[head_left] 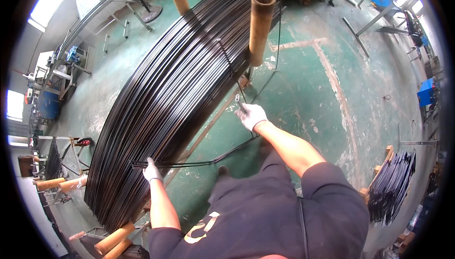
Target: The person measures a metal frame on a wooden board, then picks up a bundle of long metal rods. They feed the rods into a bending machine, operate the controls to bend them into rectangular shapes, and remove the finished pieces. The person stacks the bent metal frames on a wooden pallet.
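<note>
Left hand: gloved, gripping one end of a loose black rod at the coil's edge.
Right hand: gloved, closed on the rod's other end — beside the rusty post.
Coil: big black bundle, leaning on posts over the green floor.

Bright daylight, sharp, fisheye-warped edges.

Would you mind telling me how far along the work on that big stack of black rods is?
Done: one thin tie already crosses the black rod stack near the rusty post. In hand: the left hand grips a loose rod's end against the stack's lower part, while the right hand holds its other end, with a small metal piece. Left: that rod still hangs free of the stack.
</note>
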Tool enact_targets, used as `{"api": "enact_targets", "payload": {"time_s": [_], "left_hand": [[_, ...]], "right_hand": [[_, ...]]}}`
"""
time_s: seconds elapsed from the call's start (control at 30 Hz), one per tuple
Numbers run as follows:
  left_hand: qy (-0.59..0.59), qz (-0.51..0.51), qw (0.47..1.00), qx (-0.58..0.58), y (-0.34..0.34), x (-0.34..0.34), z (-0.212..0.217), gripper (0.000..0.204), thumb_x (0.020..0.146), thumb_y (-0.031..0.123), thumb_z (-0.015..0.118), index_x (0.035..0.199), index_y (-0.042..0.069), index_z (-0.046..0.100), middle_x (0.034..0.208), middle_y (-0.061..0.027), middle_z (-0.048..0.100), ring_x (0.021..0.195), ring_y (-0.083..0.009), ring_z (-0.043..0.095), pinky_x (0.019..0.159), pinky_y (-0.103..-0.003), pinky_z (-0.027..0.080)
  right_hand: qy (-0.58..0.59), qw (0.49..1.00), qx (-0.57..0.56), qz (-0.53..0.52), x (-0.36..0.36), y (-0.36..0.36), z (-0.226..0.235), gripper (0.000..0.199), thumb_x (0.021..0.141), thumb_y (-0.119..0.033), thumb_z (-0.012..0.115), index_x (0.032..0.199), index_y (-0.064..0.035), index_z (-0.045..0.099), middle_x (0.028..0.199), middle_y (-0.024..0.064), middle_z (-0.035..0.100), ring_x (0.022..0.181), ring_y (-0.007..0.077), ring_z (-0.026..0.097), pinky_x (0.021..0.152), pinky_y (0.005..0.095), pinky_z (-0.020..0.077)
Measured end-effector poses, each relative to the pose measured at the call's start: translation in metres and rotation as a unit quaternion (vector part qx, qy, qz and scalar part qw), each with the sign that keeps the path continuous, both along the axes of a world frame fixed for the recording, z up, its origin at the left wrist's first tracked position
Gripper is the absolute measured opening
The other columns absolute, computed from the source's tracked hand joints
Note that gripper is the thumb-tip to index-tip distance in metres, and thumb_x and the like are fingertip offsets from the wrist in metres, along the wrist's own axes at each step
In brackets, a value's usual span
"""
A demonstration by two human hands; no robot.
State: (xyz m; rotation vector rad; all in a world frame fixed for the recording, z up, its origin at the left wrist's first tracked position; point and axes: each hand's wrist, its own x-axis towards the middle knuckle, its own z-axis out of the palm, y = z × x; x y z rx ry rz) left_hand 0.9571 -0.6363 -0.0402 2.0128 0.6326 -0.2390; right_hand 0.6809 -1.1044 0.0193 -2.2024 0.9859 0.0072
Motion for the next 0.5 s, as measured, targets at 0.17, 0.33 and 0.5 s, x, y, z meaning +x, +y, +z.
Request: {"api": "enact_targets", "payload": {"time_s": [0.17, 0.33, 0.5], "left_hand": [[-0.049, 0.050, 0.986, 0.150, -0.040, -0.003, -0.043, 0.062, 0.097, 0.036, 0.077, 0.132, -0.014, 0.067, 0.125, -0.0283, 0.076, 0.107, -0.0389, 0.076, 0.096, -0.047, 0.060], [0.054, 0.181, 0.961, -0.200, -0.116, -0.043, -0.007, 0.054, 0.099, 0.021, 0.075, 0.146, 0.003, 0.056, 0.116, -0.0214, 0.072, 0.090, -0.0363, 0.072, 0.079, -0.051, 0.060], [-0.008, 0.090, 0.982, -0.164, -0.137, -0.059, -0.002, 0.043, 0.103, 0.021, 0.075, 0.142, 0.011, 0.060, 0.122, -0.0129, 0.071, 0.098, -0.0302, 0.071, 0.079, -0.048, 0.058]], "right_hand": [[-0.054, 0.993, -0.012, 0.102, -0.061, -0.038, 0.002, 0.025, 0.101, -0.037, 0.068, 0.101, -0.0125, 0.072, 0.098, 0.0196, 0.075, 0.096, 0.0435, 0.073, 0.086, 0.0526, 0.0584], [-0.076, 0.980, -0.030, 0.183, -0.101, -0.101, 0.024, 0.012, 0.087, -0.015, 0.074, 0.098, -0.0138, 0.071, 0.091, 0.0140, 0.072, 0.088, 0.0393, 0.072, 0.078, 0.0502, 0.0584], [-0.097, 0.963, -0.053, 0.248, -0.118, -0.170, 0.059, 0.017, 0.081, -0.016, 0.076, 0.097, -0.0148, 0.070, 0.094, 0.0125, 0.069, 0.092, 0.0365, 0.070, 0.081, 0.0484, 0.0575]]}}
